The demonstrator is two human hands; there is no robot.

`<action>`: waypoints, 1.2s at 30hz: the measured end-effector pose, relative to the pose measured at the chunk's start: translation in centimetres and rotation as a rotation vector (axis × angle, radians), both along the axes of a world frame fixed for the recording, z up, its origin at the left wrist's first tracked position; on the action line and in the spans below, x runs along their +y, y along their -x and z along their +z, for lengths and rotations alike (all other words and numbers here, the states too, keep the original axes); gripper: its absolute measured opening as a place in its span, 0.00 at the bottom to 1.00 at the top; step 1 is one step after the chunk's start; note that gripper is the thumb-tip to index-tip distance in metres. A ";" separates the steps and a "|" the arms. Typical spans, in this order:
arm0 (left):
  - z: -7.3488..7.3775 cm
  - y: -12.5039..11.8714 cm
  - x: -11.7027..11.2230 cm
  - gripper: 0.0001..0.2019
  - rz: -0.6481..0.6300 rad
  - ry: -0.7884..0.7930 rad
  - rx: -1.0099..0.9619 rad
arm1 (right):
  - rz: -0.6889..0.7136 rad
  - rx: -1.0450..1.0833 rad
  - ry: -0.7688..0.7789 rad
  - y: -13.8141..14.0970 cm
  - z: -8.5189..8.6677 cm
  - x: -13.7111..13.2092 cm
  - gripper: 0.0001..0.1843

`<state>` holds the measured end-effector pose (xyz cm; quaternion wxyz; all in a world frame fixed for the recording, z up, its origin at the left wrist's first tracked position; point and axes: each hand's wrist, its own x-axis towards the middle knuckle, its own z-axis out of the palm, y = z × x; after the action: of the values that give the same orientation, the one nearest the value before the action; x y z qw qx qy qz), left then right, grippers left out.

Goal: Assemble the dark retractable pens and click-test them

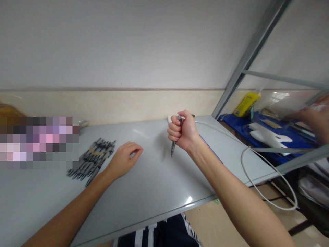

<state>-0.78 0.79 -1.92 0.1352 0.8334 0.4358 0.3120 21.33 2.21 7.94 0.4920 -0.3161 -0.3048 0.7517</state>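
Observation:
My right hand (183, 129) is closed in a fist around a pen (173, 147), held above the table with its tip pointing down. The thumb lies at the pen's upper end. To the left, my left hand (125, 157) rests low over the table, fingers curled and thumb tip meeting the fingertips; nothing shows between them. Just beyond it on the left lies a flat cluster of dark pens (91, 159), side by side, with yellowish parts across their middle.
The pale table (154, 192) runs along a wall. A white cable (243, 164) loops over its right edge. Past a metal frame post (246, 58) are a blue surface (228, 125), a yellow package (247, 104) and another person's blurred hand (317, 116). A pixelated patch hides the left side.

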 end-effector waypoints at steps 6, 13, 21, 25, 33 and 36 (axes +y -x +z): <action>-0.2 0.0 0.1 0.10 -0.004 -0.015 0.032 | 0.015 -0.005 -0.030 0.2 0.2 -0.3 0.26; -0.2 0.1 0.1 0.10 -0.011 -0.036 0.068 | -0.009 0.008 -0.025 0.2 0.0 -0.4 0.23; -0.4 0.2 0.2 0.10 -0.014 -0.027 0.090 | 0.003 0.002 -0.035 0.0 0.0 -0.5 0.24; -0.3 0.2 0.1 0.10 -0.020 -0.020 0.092 | 0.008 0.001 -0.050 0.0 0.1 -0.5 0.26; -0.4 0.2 0.2 0.11 -0.032 -0.012 0.111 | -0.017 -0.005 -0.056 -0.1 0.0 -0.3 0.26; -0.4 0.2 0.2 0.11 -0.039 -0.015 0.115 | -0.008 -0.020 -0.042 -0.1 -0.1 -0.3 0.24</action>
<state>-1.00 1.04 -2.31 0.1099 0.8593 0.4240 0.2640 21.44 1.91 7.89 0.4985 -0.3146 -0.3240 0.7399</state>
